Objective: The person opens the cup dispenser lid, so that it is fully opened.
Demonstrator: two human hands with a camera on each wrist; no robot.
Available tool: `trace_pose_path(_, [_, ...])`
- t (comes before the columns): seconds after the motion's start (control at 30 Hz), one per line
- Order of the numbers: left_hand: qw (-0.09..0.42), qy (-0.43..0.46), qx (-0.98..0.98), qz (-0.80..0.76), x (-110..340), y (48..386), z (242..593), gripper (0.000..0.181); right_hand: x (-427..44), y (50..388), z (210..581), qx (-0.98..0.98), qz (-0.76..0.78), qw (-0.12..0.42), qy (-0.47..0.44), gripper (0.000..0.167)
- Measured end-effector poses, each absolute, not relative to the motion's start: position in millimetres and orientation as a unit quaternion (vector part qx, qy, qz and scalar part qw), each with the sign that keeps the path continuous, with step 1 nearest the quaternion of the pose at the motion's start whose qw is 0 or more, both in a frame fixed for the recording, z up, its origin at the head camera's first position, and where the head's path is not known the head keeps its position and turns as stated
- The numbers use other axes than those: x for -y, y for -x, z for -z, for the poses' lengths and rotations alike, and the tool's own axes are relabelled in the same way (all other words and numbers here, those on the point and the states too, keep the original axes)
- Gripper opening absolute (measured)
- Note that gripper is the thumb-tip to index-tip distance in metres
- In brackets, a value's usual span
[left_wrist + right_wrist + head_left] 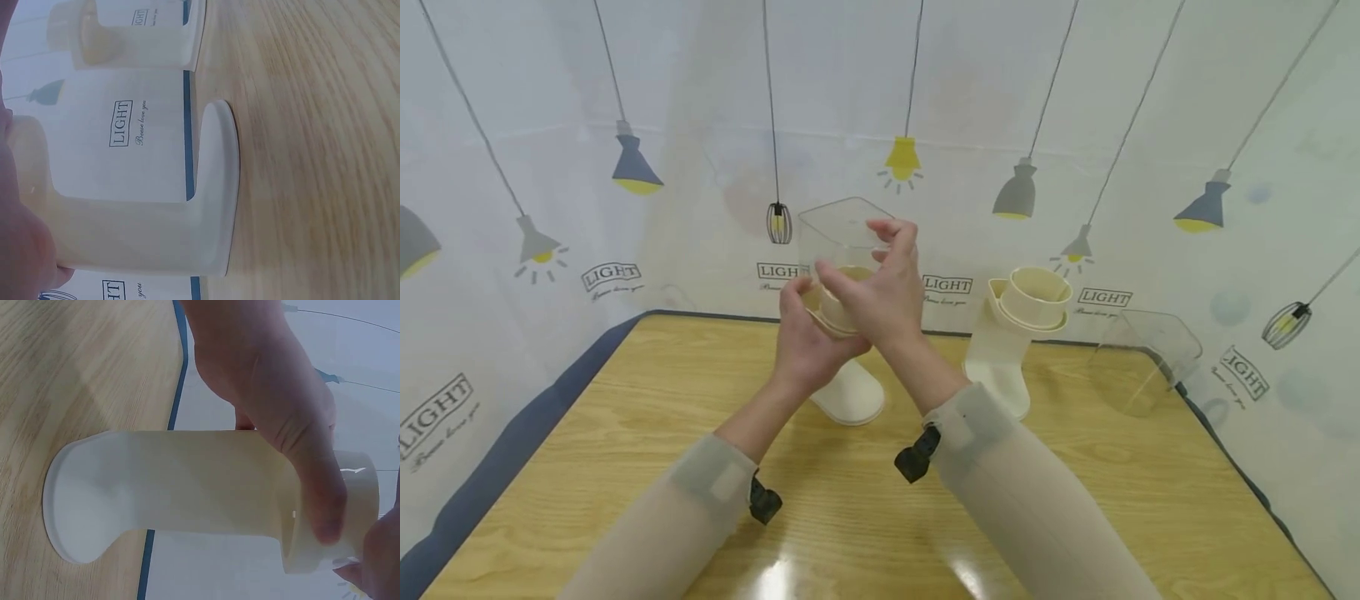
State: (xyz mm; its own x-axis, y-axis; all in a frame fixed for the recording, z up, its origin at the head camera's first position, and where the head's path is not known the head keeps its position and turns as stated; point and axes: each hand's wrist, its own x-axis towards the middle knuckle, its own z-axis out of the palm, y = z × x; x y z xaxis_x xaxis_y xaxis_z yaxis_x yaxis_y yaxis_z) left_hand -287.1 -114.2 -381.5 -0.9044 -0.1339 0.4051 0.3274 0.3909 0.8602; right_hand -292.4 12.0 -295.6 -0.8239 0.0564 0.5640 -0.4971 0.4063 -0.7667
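Note:
Upright on the table (722, 367), a cream stand (850, 393) has a round collar (838, 312) at its top. My left hand (811, 348) grips this collar from the left, with its thumb across the collar's side in the right wrist view (324, 509). Over the collar is a clear square container (835, 221), open end up. My right hand (891, 296) holds the container at its lower right, thumb in front and fingers bent along the side. Whether container and collar touch is hidden by the hands.
A second cream stand (1000, 371) with a round collar stands to the right. Farther right, another clear container (1142, 367) rests near the table's back right edge. A white curtain with printed lamps (700, 208) hangs behind the table.

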Motion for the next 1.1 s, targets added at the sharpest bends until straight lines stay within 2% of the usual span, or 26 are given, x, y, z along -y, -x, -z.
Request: trace_pose_path(1.1, [0.208,0.074,0.818,0.531,121.2,292.3,381.1,0.121,-8.8,288.3,279.0,0.806,-0.533,0.234,-0.111,0.082])
